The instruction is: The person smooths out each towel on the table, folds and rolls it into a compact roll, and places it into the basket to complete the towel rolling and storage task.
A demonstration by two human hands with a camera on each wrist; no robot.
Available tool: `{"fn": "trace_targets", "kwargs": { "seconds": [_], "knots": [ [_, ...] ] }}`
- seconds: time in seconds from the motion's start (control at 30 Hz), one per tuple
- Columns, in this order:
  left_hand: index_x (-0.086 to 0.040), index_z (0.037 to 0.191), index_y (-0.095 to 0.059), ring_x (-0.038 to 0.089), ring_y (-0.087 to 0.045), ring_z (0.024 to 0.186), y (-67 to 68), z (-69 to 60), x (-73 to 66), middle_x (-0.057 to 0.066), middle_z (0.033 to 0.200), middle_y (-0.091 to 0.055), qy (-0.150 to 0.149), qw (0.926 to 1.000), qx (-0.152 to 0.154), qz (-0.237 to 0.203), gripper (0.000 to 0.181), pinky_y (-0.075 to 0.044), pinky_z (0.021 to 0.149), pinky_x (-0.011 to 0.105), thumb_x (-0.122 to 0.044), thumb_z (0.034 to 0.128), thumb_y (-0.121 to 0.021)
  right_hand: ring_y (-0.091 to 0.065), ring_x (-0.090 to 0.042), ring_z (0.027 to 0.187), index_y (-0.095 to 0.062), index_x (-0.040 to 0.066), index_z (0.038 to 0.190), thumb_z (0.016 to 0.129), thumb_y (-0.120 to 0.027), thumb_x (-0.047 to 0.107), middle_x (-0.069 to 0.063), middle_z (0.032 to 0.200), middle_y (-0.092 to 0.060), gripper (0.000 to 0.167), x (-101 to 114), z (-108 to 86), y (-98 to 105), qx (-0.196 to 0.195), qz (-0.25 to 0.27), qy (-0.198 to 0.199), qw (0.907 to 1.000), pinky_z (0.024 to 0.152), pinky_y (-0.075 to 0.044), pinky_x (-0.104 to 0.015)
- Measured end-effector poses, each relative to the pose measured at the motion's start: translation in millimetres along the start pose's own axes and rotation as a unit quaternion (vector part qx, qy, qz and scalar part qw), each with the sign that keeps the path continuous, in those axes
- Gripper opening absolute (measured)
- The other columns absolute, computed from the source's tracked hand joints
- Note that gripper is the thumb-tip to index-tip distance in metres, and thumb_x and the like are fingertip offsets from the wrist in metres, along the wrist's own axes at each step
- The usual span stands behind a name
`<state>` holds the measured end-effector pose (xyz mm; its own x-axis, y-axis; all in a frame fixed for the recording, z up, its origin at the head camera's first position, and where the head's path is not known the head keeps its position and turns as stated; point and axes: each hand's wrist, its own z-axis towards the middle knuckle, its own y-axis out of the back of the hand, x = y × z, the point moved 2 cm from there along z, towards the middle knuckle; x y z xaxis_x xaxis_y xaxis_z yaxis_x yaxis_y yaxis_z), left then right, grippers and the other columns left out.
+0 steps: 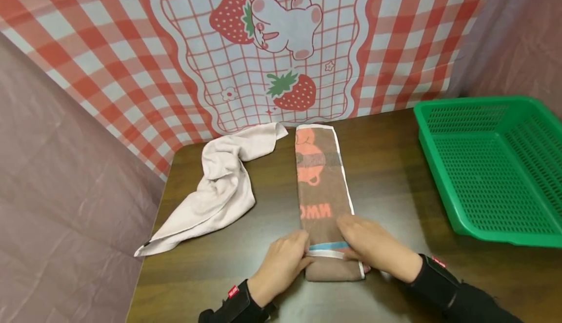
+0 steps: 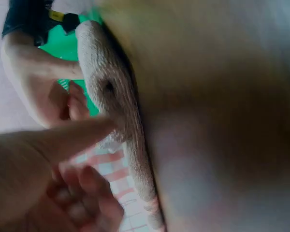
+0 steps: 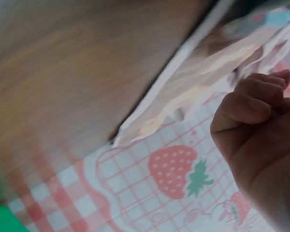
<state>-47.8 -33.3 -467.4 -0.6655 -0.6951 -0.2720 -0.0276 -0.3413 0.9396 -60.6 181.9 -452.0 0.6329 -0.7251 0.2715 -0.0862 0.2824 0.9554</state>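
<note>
A brown towel point(image 1: 325, 191) with orange print and white edging lies folded into a long strip on the table, its near end turned over into a thick fold. My left hand point(image 1: 281, 259) grips the left side of that fold, thumb low against it and fingers curled. At the right side, my right hand point(image 1: 379, 247) holds the same fold, knuckles over the strip. In the left wrist view the thumbs touch the rolled end of the towel point(image 2: 104, 72). A crumpled pale pink towel point(image 1: 224, 186) lies to the left, apart from both hands.
A green plastic basket point(image 1: 439, 186) with perforated walls stands on the right of the wooden table point(image 1: 263, 235). Behind the table hangs a red-and-white checked cloth point(image 1: 404, 35) with strawberry prints. Pinkish cloth hangs at both sides.
</note>
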Motion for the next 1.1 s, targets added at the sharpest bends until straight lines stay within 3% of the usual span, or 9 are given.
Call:
{"fn": "trace_targets", "kwargs": {
  "seconds": [0.13,0.23,0.37,0.47,0.53,0.67,0.77,0.9,1.1],
  "knots": [
    [-0.019,0.086,-0.058,0.006,-0.055,0.077,-2.7,-2.1,-8.9,-0.009,0.084,-0.054,-0.113,0.9923,0.006,0.050,0.016,-0.046,0.071,0.022,-0.010,0.0829,-0.071,-0.054,-0.012,0.064,-0.051,0.013,0.078,0.074,-0.080,0.009,0.004,0.070,-0.051,0.030,12,-3.8,-6,-0.020,-0.039,0.044,0.9981,0.053,-0.044,-0.028],
    [-0.019,0.096,-0.064,0.008,-0.057,0.087,-3.2,-6.2,-11.8,-0.007,0.094,-0.058,-0.140,0.9883,0.023,0.055,0.010,-0.047,0.078,0.024,-0.022,0.0887,-0.070,-0.052,-0.011,0.066,-0.050,0.013,0.077,0.081,-0.073,0.006,0.004,0.071,-0.050,0.024,15,-7.7,-10,-0.008,-0.034,0.050,0.9981,0.054,-0.044,-0.026],
    [-0.019,0.107,-0.068,0.011,-0.055,0.100,-0.8,-9.3,-11.4,-0.003,0.111,-0.059,-0.139,0.9871,0.053,0.058,0.035,-0.046,0.086,0.026,-0.042,0.0827,-0.078,-0.050,-0.011,0.073,-0.051,0.013,0.084,0.086,-0.074,0.026,0.004,0.081,-0.048,0.027,15,-14.1,-7,0.023,-0.004,0.043,0.9988,0.063,-0.046,-0.028],
    [-0.020,0.110,-0.070,0.013,-0.054,0.106,-0.9,-9.5,-11.2,-0.002,0.119,-0.060,-0.136,0.9860,0.068,0.069,0.041,-0.045,0.088,0.027,-0.044,0.0790,-0.080,-0.049,-0.011,0.079,-0.052,0.011,0.094,0.073,-0.082,0.047,0.004,0.088,-0.048,0.051,17,-18.3,-4,0.057,0.014,0.031,0.9978,0.067,-0.047,-0.033],
    [-0.020,0.110,-0.069,0.013,-0.055,0.107,-1.0,-9.8,-12.1,-0.002,0.120,-0.061,-0.131,0.9863,0.071,0.071,0.038,-0.045,0.088,0.028,-0.040,0.0797,-0.080,-0.050,-0.013,0.083,-0.052,0.010,0.098,0.065,-0.086,0.051,0.003,0.092,-0.048,0.063,19,-20.4,-4,0.073,0.013,0.025,0.9969,0.070,-0.049,-0.036],
    [-0.019,0.107,-0.069,0.012,-0.059,0.105,-0.4,-9.1,-14.6,-0.004,0.114,-0.065,-0.128,0.9874,0.060,0.072,0.029,-0.045,0.090,0.028,-0.031,0.0827,-0.078,-0.056,-0.020,0.085,-0.053,0.009,0.098,0.061,-0.091,0.042,0.000,0.092,-0.052,0.062,25,-21.6,-5,0.066,-0.025,0.032,0.9970,0.072,-0.051,-0.042],
    [-0.018,0.098,-0.068,0.010,-0.063,0.096,0.9,-7.0,-15.5,-0.005,0.102,-0.068,-0.121,0.9897,0.038,0.067,0.017,-0.046,0.087,0.027,-0.024,0.0826,-0.074,-0.057,-0.020,0.078,-0.053,0.010,0.089,0.071,-0.087,0.026,-0.001,0.084,-0.054,0.041,28,-20.4,-6,0.022,-0.063,0.047,0.9967,0.066,-0.050,-0.038],
    [-0.018,0.083,-0.060,0.007,-0.062,0.076,2.6,-5.2,-14.0,-0.009,0.078,-0.064,-0.099,0.9939,0.002,0.049,0.011,-0.045,0.084,0.027,-0.016,0.0782,-0.071,-0.054,-0.016,0.067,-0.055,0.012,0.078,0.074,-0.075,0.008,0.001,0.073,-0.054,0.021,28,-18.2,-5,-0.021,-0.091,0.067,0.9933,0.057,-0.043,-0.031],
    [-0.014,0.088,-0.058,0.008,-0.062,0.064,6.9,-4.4,-7.0,-0.008,0.068,-0.062,-0.069,0.9973,-0.020,0.012,0.015,-0.049,0.084,0.029,-0.013,0.0793,-0.069,-0.058,-0.014,0.065,-0.056,0.015,0.077,0.080,-0.074,0.010,0.002,0.068,-0.058,0.019,27,-18.5,0,-0.012,-0.093,0.078,0.9925,0.057,-0.038,-0.029]
  ]
}}
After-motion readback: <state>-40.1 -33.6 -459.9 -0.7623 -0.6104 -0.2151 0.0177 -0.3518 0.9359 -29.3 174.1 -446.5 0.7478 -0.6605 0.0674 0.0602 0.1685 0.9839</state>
